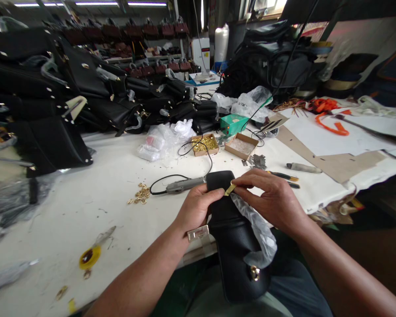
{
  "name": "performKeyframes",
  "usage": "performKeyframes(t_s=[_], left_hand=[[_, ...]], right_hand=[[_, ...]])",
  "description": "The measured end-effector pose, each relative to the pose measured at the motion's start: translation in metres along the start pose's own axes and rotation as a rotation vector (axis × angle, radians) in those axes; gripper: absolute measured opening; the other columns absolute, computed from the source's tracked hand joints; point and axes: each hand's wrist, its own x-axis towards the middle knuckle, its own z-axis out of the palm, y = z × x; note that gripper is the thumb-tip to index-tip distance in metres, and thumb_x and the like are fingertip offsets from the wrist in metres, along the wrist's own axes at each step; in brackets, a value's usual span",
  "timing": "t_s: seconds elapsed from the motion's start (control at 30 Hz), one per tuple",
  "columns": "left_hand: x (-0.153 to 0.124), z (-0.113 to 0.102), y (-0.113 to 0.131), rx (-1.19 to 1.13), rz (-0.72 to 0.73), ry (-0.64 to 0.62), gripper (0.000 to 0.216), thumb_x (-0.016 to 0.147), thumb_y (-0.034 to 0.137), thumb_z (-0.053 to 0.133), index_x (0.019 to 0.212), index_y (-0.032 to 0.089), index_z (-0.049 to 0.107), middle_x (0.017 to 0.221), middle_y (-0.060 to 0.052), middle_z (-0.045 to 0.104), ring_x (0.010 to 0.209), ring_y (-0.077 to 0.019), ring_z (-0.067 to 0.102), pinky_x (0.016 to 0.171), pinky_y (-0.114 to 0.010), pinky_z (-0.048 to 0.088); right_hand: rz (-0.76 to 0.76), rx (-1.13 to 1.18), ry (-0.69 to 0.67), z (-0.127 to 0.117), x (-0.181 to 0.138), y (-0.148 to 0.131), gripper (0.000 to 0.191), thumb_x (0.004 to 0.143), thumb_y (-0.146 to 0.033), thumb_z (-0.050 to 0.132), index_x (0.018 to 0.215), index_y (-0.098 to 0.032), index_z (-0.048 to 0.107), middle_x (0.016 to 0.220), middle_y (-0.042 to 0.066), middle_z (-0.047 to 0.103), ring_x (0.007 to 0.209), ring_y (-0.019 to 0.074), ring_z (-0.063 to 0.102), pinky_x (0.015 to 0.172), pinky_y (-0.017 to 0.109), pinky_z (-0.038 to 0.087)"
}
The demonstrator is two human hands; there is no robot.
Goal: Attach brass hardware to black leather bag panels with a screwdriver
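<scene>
My left hand (196,204) is closed on the upper part of a black leather bag (229,264), which lies over my lap at the table's front edge. The thumb presses the leather beside a small gold-yellow strip (230,189). My right hand (270,193) pinches the other end of that strip between thumb and fingers, over the bag's flap. Beneath the right hand, a plastic-wrapped handle (262,240) curves down to a gold fitting (254,273) on the bag. Behind the bag lies a grey corded hand tool (185,185).
Several gold rings (141,193) lie left of the tool. A box of gold hardware (204,144) and a box of clear pieces (241,145) stand farther back. Pliers (284,176) lie at right, a yellow tape roll (89,257) at left. Black bags (49,145) are piled back left.
</scene>
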Motion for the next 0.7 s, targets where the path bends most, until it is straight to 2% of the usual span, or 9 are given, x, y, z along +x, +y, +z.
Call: performKeyframes(t_s=[0.1, 0.17, 0.27, 0.4, 0.57, 0.7], left_hand=[[-0.001, 0.001, 0.001, -0.008, 0.000, -0.003, 0.029, 0.079, 0.026, 0.082, 0.104, 0.012, 0.080, 0.089, -0.009, 0.080, 0.073, -0.0171, 0.072, 0.075, -0.026, 0.055], [-0.001, 0.001, 0.001, -0.007, 0.001, -0.009, 0.029, 0.079, 0.026, 0.082, 0.105, 0.012, 0.080, 0.090, -0.009, 0.080, 0.074, -0.0176, 0.073, 0.076, -0.027, 0.056], [-0.002, 0.001, 0.000, -0.007, -0.009, -0.008, 0.030, 0.080, 0.026, 0.081, 0.107, 0.013, 0.080, 0.091, -0.009, 0.080, 0.076, -0.0184, 0.074, 0.079, -0.028, 0.057], [-0.001, -0.001, -0.001, 0.006, 0.000, -0.004, 0.029, 0.080, 0.026, 0.081, 0.106, 0.013, 0.080, 0.089, -0.009, 0.080, 0.075, -0.0182, 0.074, 0.076, -0.027, 0.056], [0.000, -0.002, -0.002, 0.023, 0.006, -0.022, 0.029, 0.081, 0.026, 0.080, 0.108, 0.014, 0.080, 0.092, -0.008, 0.080, 0.078, -0.0186, 0.074, 0.080, -0.028, 0.056], [-0.001, -0.002, -0.001, 0.018, -0.001, -0.027, 0.026, 0.080, 0.026, 0.081, 0.103, 0.013, 0.080, 0.090, -0.008, 0.080, 0.075, -0.0165, 0.073, 0.079, -0.027, 0.055]], right_hand=[[-0.016, 0.018, -0.006, -0.001, 0.000, 0.002, 0.011, 0.093, -0.015, 0.070, 0.099, -0.021, 0.077, 0.094, 0.003, 0.072, 0.084, 0.0139, 0.068, 0.078, 0.025, 0.053], [0.032, 0.040, 0.008, -0.004, 0.000, 0.001, 0.008, 0.095, -0.019, 0.068, 0.096, -0.021, 0.076, 0.092, 0.002, 0.072, 0.084, 0.0139, 0.067, 0.078, 0.025, 0.052], [0.213, 0.130, -0.013, -0.010, 0.000, -0.004, 0.011, 0.098, -0.029, 0.066, 0.093, -0.022, 0.072, 0.088, 0.000, 0.070, 0.080, 0.0135, 0.064, 0.074, 0.024, 0.050], [0.397, 0.249, -0.133, -0.012, 0.003, -0.010, 0.015, 0.096, -0.035, 0.065, 0.094, -0.022, 0.073, 0.085, -0.002, 0.072, 0.078, 0.0136, 0.064, 0.069, 0.023, 0.049], [0.449, 0.224, -0.070, -0.004, 0.006, -0.009, 0.014, 0.088, -0.034, 0.072, 0.091, -0.021, 0.075, 0.082, 0.000, 0.074, 0.076, 0.0151, 0.065, 0.066, 0.023, 0.049], [0.503, 0.352, -0.094, -0.004, 0.007, -0.006, 0.018, 0.087, -0.038, 0.074, 0.088, -0.019, 0.074, 0.081, 0.000, 0.072, 0.074, 0.0133, 0.063, 0.067, 0.023, 0.048]])
